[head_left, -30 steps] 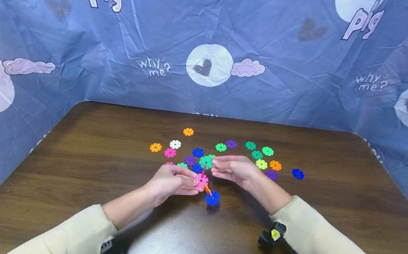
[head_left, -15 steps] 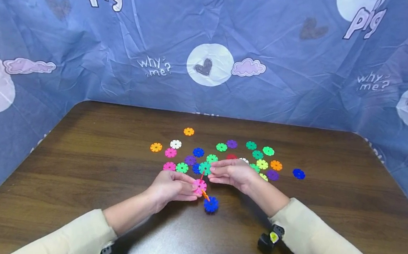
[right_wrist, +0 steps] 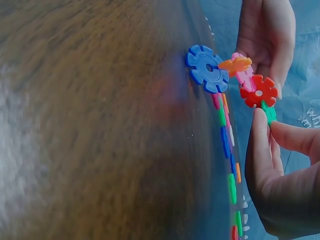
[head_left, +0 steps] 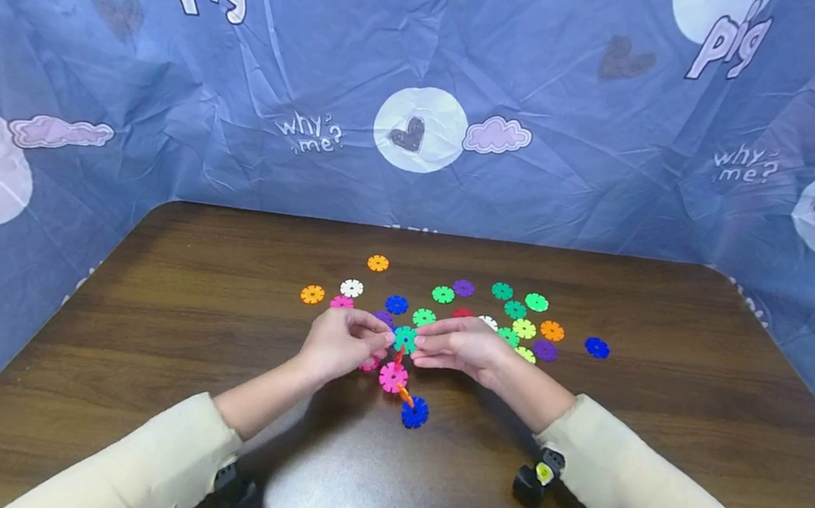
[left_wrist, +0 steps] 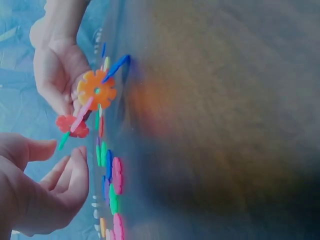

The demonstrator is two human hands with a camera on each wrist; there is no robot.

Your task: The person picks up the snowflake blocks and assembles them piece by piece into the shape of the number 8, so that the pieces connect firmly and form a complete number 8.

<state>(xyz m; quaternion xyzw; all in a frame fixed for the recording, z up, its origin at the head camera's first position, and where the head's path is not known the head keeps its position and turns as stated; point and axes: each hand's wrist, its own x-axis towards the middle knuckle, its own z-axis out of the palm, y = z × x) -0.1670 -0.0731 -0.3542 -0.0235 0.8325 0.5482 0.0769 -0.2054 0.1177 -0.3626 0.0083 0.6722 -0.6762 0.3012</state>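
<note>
A chain of notched plastic discs hangs between the hands. It runs from a green disc (head_left: 405,339) through a red disc (right_wrist: 258,91), a pink disc (head_left: 393,377) and an orange disc (left_wrist: 96,90) to a blue disc (head_left: 415,412) at the lower end. My right hand (head_left: 463,344) pinches the green disc between thumb and fingers. Close at the green disc's other side is my left hand (head_left: 346,343). In the left wrist view its thumb (left_wrist: 42,149) and fingertips stand apart, with the green disc's end near the gap.
Loose discs in several colours lie across the table's (head_left: 143,324) far half, among them an orange disc (head_left: 378,263), a white disc (head_left: 352,288) and another blue disc (head_left: 596,348). A blue printed cloth (head_left: 325,52) hangs behind and at both sides.
My left hand has let go of the pink disc and moved up to the green one. The chain has shifted slightly left and down; my right hand keeps hold of the green disc.
</note>
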